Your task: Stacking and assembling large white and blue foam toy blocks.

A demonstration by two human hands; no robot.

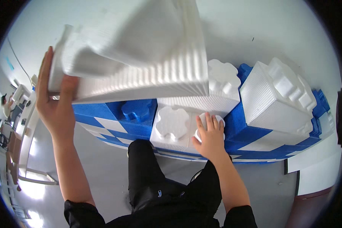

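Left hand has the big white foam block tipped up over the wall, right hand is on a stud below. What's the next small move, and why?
Probably lower the large white foam block level before seating it. It hangs tilted above the blue and white block wall, gripped only at its left end by the left hand. The right hand rests flat on a stud of the lower white block, steadying it, so it should likely slide clear first.

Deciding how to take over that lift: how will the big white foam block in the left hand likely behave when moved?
The big white foam block is probably light for its size: the left hand tilts it up alone. It looks stiff, keeping its ribbed shape without sagging. Being bulky and gripped only at one end, it may swing or tip, while the right hand rests on the white studded block.
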